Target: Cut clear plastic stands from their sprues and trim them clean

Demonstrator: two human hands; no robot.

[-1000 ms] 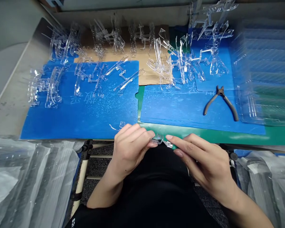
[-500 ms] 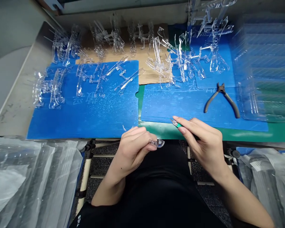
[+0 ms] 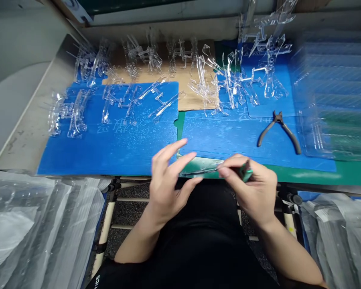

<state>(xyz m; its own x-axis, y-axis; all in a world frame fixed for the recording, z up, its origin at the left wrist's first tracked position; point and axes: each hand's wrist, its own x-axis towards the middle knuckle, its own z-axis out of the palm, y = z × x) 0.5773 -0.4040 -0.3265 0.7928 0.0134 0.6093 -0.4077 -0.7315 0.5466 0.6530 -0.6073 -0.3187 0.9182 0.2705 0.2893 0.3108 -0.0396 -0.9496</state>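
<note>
My left hand [image 3: 166,185] is open, its fingers spread around the free end of a long, thin, clear plastic part [image 3: 201,172]. Whether any finger touches the part I cannot tell. The thumb and forefinger of my right hand [image 3: 254,188] pinch the other end of this part. A green-handled knife [image 3: 247,174] is also held in the right hand, its handle sticking up between the fingers; the blade is not visible. Both hands are above the near edge of the green table [image 3: 285,173], in front of my body.
Grey-handled nippers [image 3: 278,118] lie on the right blue sheet [image 3: 216,134]. Many clear plastic mouldings [image 3: 78,112] stand along the left blue sheet [image 3: 132,150] and the cardboard [image 3: 198,105]. Clear trays [image 3: 333,96] are at right; wrapped bundles [image 3: 27,224] flank me below.
My left hand has opened from its grip on the clear part and spread its fingers. The right hand now pinches a clear part, and the knife has swung back with its handle up.
</note>
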